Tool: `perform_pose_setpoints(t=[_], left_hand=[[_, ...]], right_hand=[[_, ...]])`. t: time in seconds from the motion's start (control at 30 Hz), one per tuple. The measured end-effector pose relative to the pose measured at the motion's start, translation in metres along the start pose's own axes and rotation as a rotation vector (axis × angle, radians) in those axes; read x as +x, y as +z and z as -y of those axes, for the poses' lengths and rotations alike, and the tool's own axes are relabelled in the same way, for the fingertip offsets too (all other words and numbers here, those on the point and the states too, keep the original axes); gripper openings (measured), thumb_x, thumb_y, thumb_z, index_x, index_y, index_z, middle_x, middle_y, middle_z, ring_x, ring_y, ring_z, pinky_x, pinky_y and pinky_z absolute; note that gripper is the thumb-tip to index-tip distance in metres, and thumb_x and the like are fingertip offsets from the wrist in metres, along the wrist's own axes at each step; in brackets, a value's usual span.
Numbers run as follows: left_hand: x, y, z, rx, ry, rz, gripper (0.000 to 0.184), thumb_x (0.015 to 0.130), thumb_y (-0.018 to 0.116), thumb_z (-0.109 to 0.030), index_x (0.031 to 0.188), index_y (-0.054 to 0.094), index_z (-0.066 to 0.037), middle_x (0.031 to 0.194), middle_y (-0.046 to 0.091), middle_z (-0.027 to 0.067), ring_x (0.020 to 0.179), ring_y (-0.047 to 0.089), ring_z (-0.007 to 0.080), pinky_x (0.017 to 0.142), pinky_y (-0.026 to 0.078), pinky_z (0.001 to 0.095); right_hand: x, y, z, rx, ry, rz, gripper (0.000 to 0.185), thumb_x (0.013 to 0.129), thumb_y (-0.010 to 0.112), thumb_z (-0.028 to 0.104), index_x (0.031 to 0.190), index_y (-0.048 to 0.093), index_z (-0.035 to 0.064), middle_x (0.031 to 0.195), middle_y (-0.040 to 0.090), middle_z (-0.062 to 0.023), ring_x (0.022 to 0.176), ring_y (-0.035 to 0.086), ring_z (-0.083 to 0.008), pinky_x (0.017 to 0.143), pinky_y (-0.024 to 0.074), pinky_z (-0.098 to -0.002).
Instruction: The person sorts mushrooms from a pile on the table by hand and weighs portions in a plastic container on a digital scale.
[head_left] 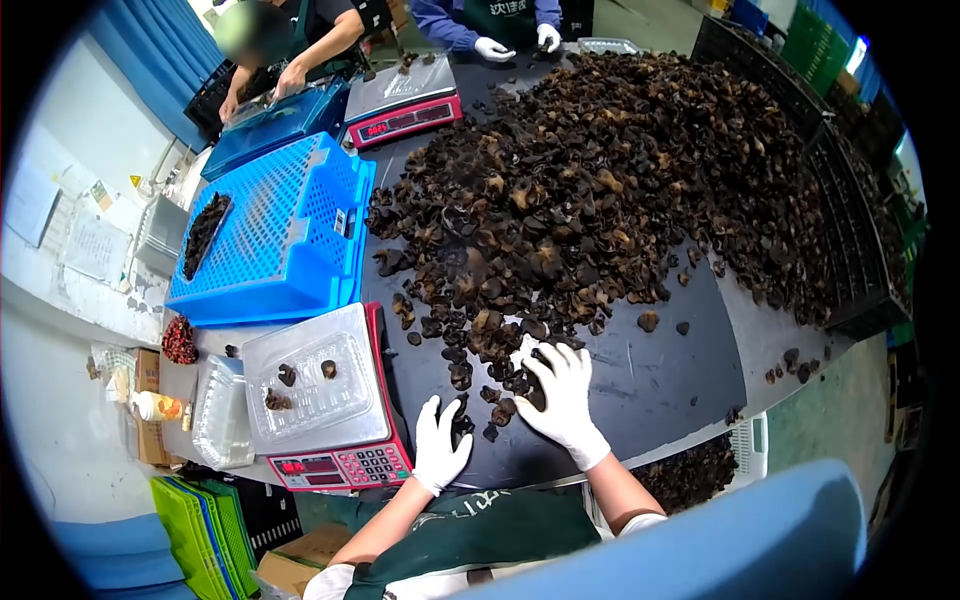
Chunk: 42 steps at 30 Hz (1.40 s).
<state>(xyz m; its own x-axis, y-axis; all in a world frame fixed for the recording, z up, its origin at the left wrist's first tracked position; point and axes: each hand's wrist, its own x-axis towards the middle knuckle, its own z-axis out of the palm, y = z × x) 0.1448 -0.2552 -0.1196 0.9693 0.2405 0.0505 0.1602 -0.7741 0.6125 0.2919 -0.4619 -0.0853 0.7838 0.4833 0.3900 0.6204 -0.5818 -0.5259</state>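
My left hand (pixel 438 447), in a white glove, rests on the dark table top beside the red-edged scale. Its fingers are apart, and a few dark wood ear mushroom pieces lie against its inner side. To the right, my right hand (pixel 564 402), also gloved, has its fingers stretched over the near edge of the heap of wood ear mushrooms (pixel 560 200). Loose mushroom pieces (pixel 500 410) lie between both hands. On the scale (pixel 270 430) sits a clear plastic tray (pixel 340 408) holding three small pieces.
A blue crate (pixel 270 240) stands behind the scale, with a filled tray on top. Stacked clear trays (pixel 222 420) lie left of it. A second scale (pixel 405 95) is farther back. Black crates (pixel 850 240) edge the right side. Two people work across the table.
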Motion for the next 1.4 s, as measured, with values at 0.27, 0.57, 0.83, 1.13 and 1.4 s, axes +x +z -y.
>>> perform_pose_setpoints(t=[0.27, 0.57, 0.83, 1.13, 1.4], left_hand=[[-0.001, 0.001, 0.0, 0.007, 0.088, 0.067, 0.059, 0.078, 0.072, -0.025, 0.133, 0.054, -0.016, 0.145, 0.037, 0.0254, 0.133, 0.035, 0.0488, 0.112, 0.028, 0.0536], [-0.001, 0.001, -0.003, 0.149, 0.144, 0.081, 0.057, 0.077, 0.073, -0.027, 0.13, 0.057, -0.018, 0.141, 0.042, 0.0211, 0.133, 0.035, 0.0467, 0.11, 0.031, 0.0522], [0.041, -0.011, -0.008, -0.037, 0.115, -0.145, 0.033, 0.079, 0.071, -0.016, 0.11, 0.064, -0.01, 0.125, 0.056, 0.0232, 0.118, 0.052, 0.0407, 0.102, 0.041, 0.0464], [0.135, 0.014, 0.015, 0.091, 0.043, -0.137, 0.019, 0.086, 0.062, -0.019, 0.103, 0.064, -0.01, 0.103, 0.06, 0.0117, 0.097, 0.06, 0.0321, 0.084, 0.049, 0.041], [0.125, 0.001, 0.017, 0.059, -0.052, -0.087, 0.012, 0.082, 0.068, -0.018, 0.087, 0.071, -0.007, 0.088, 0.069, 0.0109, 0.087, 0.066, 0.0285, 0.08, 0.052, 0.0361]], right_hand=[[0.023, 0.063, 0.007, -0.155, 0.007, 0.155, 0.043, 0.081, 0.066, 0.024, 0.121, 0.059, 0.0104, 0.103, 0.063, -0.0075, 0.1, 0.058, -0.0251, 0.099, 0.0327, -0.0461], [0.046, 0.03, 0.003, -0.013, 0.016, 0.293, 0.024, 0.076, 0.069, 0.029, 0.093, 0.067, 0.013, 0.095, 0.064, -0.0086, 0.09, 0.062, -0.0283, 0.087, 0.0409, -0.0432], [0.05, 0.069, -0.006, 0.276, 0.12, 0.085, 0.016, 0.079, 0.071, 0.017, 0.092, 0.067, 0.0101, 0.092, 0.065, -0.0078, 0.085, 0.064, -0.029, 0.076, 0.0507, -0.0394], [0.011, -0.086, -0.041, 2.107, 0.263, 0.071, 0.03, 0.098, 0.048, 0.029, 0.09, 0.064, 0.0045, 0.091, 0.067, -0.0114, 0.076, 0.064, -0.0194, 0.065, 0.0499, -0.0326], [-0.01, -0.071, -0.049, 1.91, 0.444, -0.083, 0.04, 0.098, 0.05, 0.031, 0.106, 0.066, -0.0052, 0.095, 0.069, -0.017, 0.079, 0.064, -0.0254, 0.076, 0.0509, -0.0381]])
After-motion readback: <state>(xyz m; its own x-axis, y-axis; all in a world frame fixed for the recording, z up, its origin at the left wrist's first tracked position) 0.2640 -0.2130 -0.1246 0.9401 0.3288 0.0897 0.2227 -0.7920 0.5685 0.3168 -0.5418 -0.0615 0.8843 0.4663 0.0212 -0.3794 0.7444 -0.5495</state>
